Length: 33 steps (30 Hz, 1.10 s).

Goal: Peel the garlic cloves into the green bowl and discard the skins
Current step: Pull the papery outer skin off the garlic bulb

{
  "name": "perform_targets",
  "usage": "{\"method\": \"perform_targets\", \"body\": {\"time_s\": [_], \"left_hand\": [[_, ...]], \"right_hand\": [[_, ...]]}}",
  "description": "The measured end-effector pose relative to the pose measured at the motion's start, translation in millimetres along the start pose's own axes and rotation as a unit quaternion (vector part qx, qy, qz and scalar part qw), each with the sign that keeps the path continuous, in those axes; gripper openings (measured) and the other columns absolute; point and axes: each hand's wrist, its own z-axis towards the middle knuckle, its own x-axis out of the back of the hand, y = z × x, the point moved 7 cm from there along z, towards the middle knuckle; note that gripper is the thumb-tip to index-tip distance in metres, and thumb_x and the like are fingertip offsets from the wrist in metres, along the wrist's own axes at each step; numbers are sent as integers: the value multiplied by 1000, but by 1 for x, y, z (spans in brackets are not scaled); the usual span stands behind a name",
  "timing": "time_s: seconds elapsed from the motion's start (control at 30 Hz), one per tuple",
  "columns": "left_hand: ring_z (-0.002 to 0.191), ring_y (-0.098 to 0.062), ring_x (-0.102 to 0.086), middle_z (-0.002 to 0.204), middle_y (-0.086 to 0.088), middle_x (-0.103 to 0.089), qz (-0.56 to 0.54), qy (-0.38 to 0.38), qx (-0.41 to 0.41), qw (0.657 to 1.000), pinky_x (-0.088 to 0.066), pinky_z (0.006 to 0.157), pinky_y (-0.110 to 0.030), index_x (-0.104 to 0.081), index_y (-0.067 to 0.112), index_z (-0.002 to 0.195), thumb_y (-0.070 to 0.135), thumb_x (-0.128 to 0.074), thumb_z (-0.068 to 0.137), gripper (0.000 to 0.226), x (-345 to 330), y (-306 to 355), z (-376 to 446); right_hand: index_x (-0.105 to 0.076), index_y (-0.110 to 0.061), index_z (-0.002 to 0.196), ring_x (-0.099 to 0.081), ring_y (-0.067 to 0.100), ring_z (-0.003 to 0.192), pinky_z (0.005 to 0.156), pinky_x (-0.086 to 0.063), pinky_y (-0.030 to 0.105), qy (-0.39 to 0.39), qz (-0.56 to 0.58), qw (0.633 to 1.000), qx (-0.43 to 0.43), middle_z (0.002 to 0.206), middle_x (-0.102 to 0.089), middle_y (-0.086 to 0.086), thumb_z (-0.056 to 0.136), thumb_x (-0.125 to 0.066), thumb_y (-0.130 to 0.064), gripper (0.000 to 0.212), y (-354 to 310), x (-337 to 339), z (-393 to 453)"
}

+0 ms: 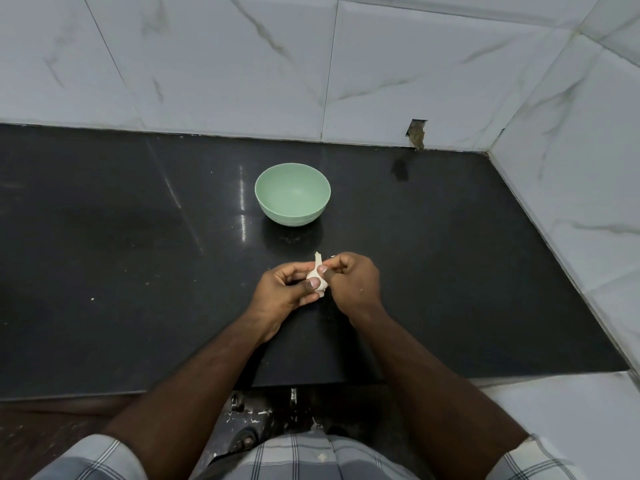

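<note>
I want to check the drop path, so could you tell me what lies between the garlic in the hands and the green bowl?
Only bare black countertop, in the head view, separates the garlic from the green bowl.

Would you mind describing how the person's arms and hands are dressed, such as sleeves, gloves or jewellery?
Both the left hand and the right hand are bare, with no gloves, and no rings or watch show. The forearms are uncovered. Short checked sleeves, pale grey-white with dark lines, end above the elbows: the left sleeve and the right sleeve.
</note>
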Motion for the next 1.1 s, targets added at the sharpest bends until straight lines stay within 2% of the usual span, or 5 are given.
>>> {"method": "perform_targets", "body": {"time_s": [0.13,0.4,0.6,0.83,1.1], "left_hand": [[96,-27,-73,114,-21,-71,1,12,-7,1000,-60,77,-28,-66,-2,121,-4,-68,89,32,1,0,-1],[91,-24,-73,102,-14,-75,2,7,-2,1000,-60,77,-27,-68,1,119,0,-69,89,30,0,-1,-1],[95,-23,-71,104,-18,-74,-9,10,6,1000,-60,79,-27,-68,1,121,2,-66,93,28,0,-1,-2],[75,-22,-68,97,-24,-71,-46,25,42,998,-58,68,-24,-69,1,118,2,-55,97,25,8,-2,0],[69,-17,-65,94,-20,-71,-24,17,31,999,-55,66,-19,-69,-1,118,2,-59,96,24,2,0,2]], "right_hand": [[-70,-14,83,-67,15,78,76,-55,34,12,-3,1000,4,80,-72,0,85,-67,-10,6,0,-4,-2],[-69,-21,90,-69,7,72,70,-57,25,12,75,997,-5,79,-72,-5,83,-70,-5,18,-1,2,2],[-62,-17,98,-64,10,75,73,-55,26,39,143,988,-39,81,-66,-2,82,-54,9,32,-3,-8,-6],[-63,-7,107,-58,9,62,54,-49,18,-59,168,982,-60,77,-60,3,89,-50,11,29,-5,-14,2],[-65,-15,116,-72,11,82,77,-59,30,-73,168,983,-3,96,-73,2,86,-71,0,34,-10,0,12]]}}
